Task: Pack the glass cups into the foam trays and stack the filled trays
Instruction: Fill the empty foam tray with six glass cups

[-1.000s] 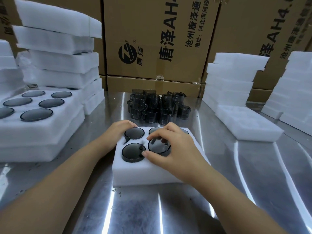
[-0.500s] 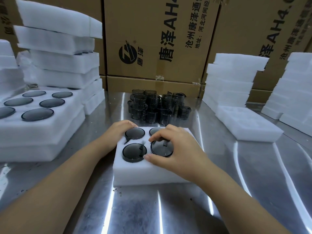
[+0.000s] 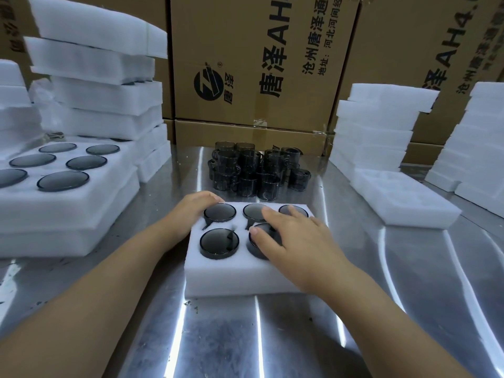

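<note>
The steel table carries a foam tray at its middle, loose glass cups behind it, and foam stacks on both sides.

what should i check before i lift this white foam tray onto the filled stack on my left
1. Back row of the white foam tray: three dark round glass cups sit in their pockets: ok.
2. The front left cup is in its pocket: ok.
3. The front middle cup: the right hand lies over it with straight fingers; seating: cannot tell.
4. Front right pocket: hidden under that hand: cannot tell.
5. The left hand rests at the tray's far left corner; grip for lifting: cannot tell.
6. The top filled foam tray of the left stack lies uncovered: ok.
</note>
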